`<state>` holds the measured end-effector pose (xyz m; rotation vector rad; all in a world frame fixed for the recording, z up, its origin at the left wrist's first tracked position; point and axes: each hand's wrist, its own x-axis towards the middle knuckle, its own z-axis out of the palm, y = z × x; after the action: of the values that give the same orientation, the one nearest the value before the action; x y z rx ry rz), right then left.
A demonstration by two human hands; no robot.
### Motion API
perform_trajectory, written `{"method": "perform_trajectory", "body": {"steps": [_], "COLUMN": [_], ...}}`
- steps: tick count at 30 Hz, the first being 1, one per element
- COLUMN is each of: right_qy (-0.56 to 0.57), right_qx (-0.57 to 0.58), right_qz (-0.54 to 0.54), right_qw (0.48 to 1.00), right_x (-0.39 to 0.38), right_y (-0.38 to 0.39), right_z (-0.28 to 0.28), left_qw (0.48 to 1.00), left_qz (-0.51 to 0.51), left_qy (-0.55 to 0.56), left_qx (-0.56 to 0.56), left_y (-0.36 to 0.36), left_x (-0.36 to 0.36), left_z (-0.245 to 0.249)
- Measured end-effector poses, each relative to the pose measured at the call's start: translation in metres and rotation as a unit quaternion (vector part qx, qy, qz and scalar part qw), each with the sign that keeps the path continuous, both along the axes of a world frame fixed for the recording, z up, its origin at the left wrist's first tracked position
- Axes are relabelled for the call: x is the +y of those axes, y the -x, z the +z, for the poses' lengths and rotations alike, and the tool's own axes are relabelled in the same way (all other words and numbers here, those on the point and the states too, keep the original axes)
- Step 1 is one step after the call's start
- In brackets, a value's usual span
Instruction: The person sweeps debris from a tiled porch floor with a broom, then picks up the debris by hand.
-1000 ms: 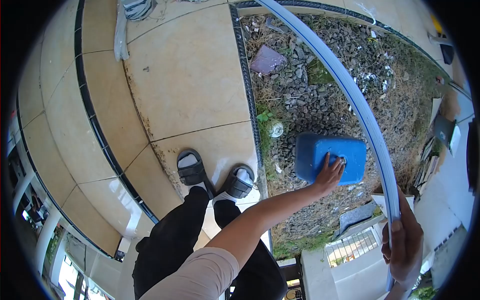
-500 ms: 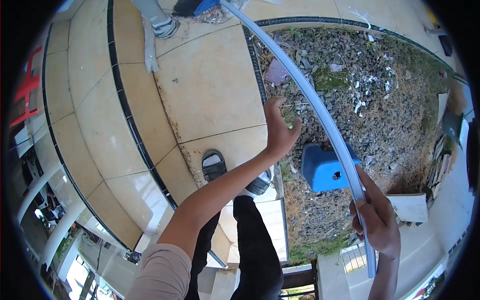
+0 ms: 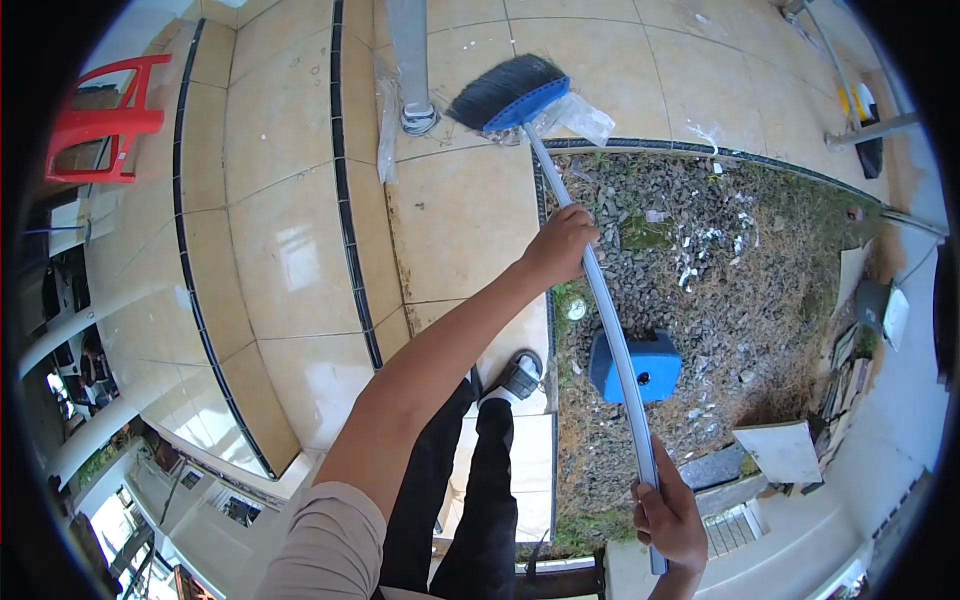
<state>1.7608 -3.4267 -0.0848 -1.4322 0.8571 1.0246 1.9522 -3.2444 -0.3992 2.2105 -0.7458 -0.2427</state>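
Note:
A broom with a blue head and dark bristles [image 3: 512, 92] rests on the tiled floor at the top, its bristles toward the left. Its long grey handle [image 3: 618, 345] runs down toward me. My left hand [image 3: 563, 245] is wrapped round the upper part of the handle, above the gravel's edge. Lower down, near the handle's end, my right hand [image 3: 670, 515] grips it too. Crumpled clear plastic [image 3: 584, 118] lies against the broom head's right side.
A blue plastic stool [image 3: 660, 370] stands on the gravel bed [image 3: 720, 290], which holds white scraps. A grey post [image 3: 409, 60] rises left of the broom head. Dark-edged tiled steps [image 3: 290, 200] run along the left, with a red door-like panel [image 3: 105, 125] beyond.
My left hand, open and off the handle before, has closed round it. The view has shifted, bringing the whole broom head into sight.

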Motion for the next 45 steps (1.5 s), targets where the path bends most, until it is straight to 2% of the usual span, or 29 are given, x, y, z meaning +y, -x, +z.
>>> {"method": "perform_trajectory", "body": {"steps": [3, 7, 11, 13, 15, 16, 19, 21, 22, 24, 28, 30, 33, 35, 38, 40, 43, 45], "right_qy": [0.049, 0.085, 0.175, 0.193, 0.23, 0.2, 0.199, 0.105, 0.058, 0.131, 0.064, 0.092, 0.151, 0.177, 0.247, 0.277, 0.303, 0.342], "right_qx": [0.017, -0.003, 0.081, 0.102, 0.106, 0.062, 0.018, 0.058, 0.079, 0.008, -0.098, -0.124, -0.113, -0.127, -0.137, -0.171, -0.254, -0.238], "right_qz": [0.03, 0.078, 0.069, 0.062, 0.085, 0.008, -0.038, -0.18, -0.247, -0.025, 0.025, 0.103, 0.217, 0.266, 0.372, 0.44, 0.485, 0.461], "right_qw": [0.998, 0.993, 0.979, 0.974, 0.964, 0.978, 0.979, 0.976, 0.964, 0.991, 0.993, 0.983, 0.958, 0.939, 0.884, 0.837, 0.78, 0.783], "right_x": [-0.017, -0.034, -0.022, -0.019, -0.012, -0.014, -0.009, -0.011, -0.012, 0.012, -0.004, -0.006, -0.009, -0.018, -0.011, -0.013, -0.041, -0.049], "right_y": [0.026, 0.066, 0.094, 0.108, 0.124, 0.145, 0.186, 0.179, 0.171, 0.079, -0.015, -0.084, -0.189, -0.236, -0.283, -0.297, -0.267, -0.227], "right_z": [0.035, 0.086, 0.139, 0.159, 0.179, 0.179, 0.149, 0.094, 0.076, 0.045, -0.063, -0.098, -0.105, -0.099, -0.067, -0.054, -0.037, -0.014], "left_qw": [0.998, 0.997, 0.982, 0.982, 0.983, 0.985, 0.99, 0.995, 0.999, 0.999, 0.991, 0.988, 0.974, 0.972, 0.971, 0.968, 0.984, 0.992], "left_qz": [0.023, 0.012, -0.029, -0.076, -0.05, -0.043, -0.034, -0.01, -0.006, 0.011, 0.011, 0.04, 0.141, 0.153, 0.176, 0.208, 0.154, 0.087], "left_qy": [0.043, 0.071, 0.133, 0.105, 0.129, 0.133, 0.111, 0.093, 0.045, -0.03, -0.113, -0.135, -0.175, -0.176, -0.142, -0.121, -0.072, -0.043], "left_qx": [-0.025, 0.03, 0.133, 0.134, 0.118, 0.105, 0.076, 0.033, 0.005, -0.042, -0.075, -0.066, -0.014, 0.037, 0.083, 0.07, 0.045, 0.087], "left_y": [0.039, 0.096, 0.15, 0.165, 0.173, 0.172, 0.149, 0.116, 0.093, 0.045, -0.026, -0.053, -0.103, -0.13, -0.139, -0.142, -0.134, -0.113], "left_x": [-0.03, -0.075, -0.115, -0.121, -0.121, -0.117, -0.095, -0.075, -0.062, -0.034, 0.016, 0.031, 0.039, 0.035, 0.025, 0.007, -0.022, -0.039], "left_z": [0.023, 0.053, 0.078, 0.103, 0.125, 0.134, 0.145, 0.138, 0.131, 0.111, 0.079, 0.072, 0.059, 0.054, 0.048, 0.049, 0.05, 0.078]}}
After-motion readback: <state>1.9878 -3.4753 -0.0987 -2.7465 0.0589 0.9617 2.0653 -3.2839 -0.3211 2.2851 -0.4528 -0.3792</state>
